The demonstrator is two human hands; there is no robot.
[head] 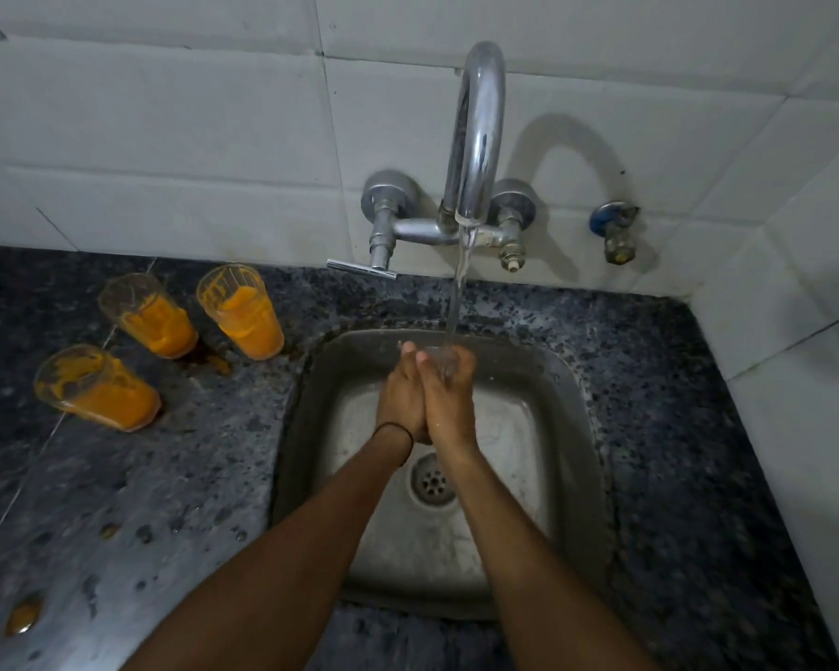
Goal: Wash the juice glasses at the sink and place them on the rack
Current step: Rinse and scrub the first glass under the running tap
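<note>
Three juice glasses smeared with orange pulp stand on the dark granite counter left of the sink: one at the back left (149,314), one at the back right (243,312) and one nearer me (95,387). Over the steel sink (567,380), my left hand (400,394) and my right hand (449,394) are pressed together palm to palm under the running water. Their fingers are straight and neither hand holds a glass. A thin black band circles my left wrist.
A chrome wall tap (475,138) pours a stream onto my hands; its lever handle (362,269) sticks out to the left. A small valve (616,232) sits on the tiled wall at right. Orange drips (23,615) mark the counter. The drain (434,481) lies below my wrists.
</note>
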